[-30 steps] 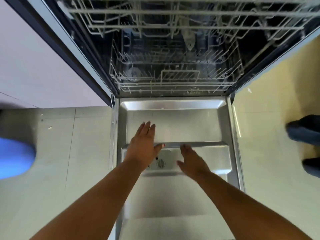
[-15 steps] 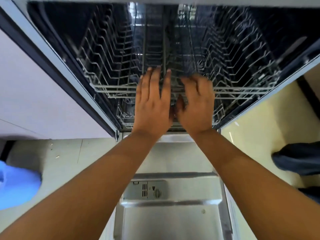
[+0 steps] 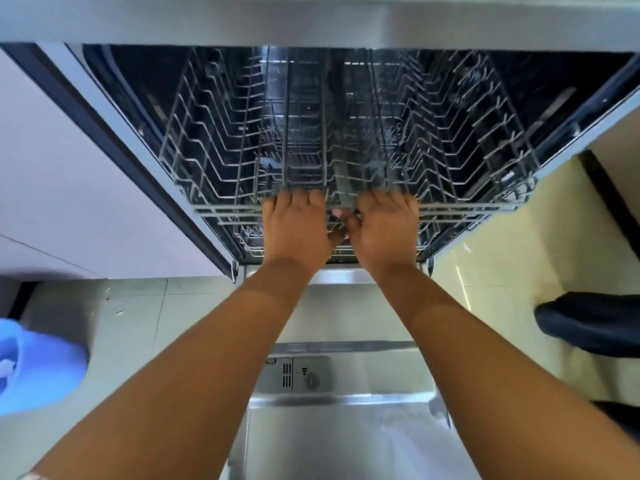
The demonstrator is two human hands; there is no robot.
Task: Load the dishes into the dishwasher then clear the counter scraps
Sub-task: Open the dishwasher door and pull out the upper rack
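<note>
The dishwasher stands open with its steel door (image 3: 346, 438) folded down flat below me. Its upper wire rack (image 3: 221, 154) holds no dishes and sits partly out of the tub. My left hand (image 3: 296, 226) and my right hand (image 3: 384, 226) lie side by side at the middle of the rack's front rail (image 3: 467, 207), fingers curled over the wires and gripping it. Under them the lower rack (image 3: 249, 237) shows only in part. The detergent dispenser (image 3: 298, 374) sits on the door between my forearms. No dishes are in view.
A pale cabinet front (image 3: 69, 202) lines the left side. A blue object (image 3: 38, 368) lies on the tiled floor at far left. At far right a person's dark shoe (image 3: 588, 320) stands on the floor near the door. A counter edge (image 3: 311, 19) runs overhead.
My hands rose from the door's inner panel to the upper rack. Their fingers, straight half a second ago, now curl round the front rail, and the rack looks further out.
</note>
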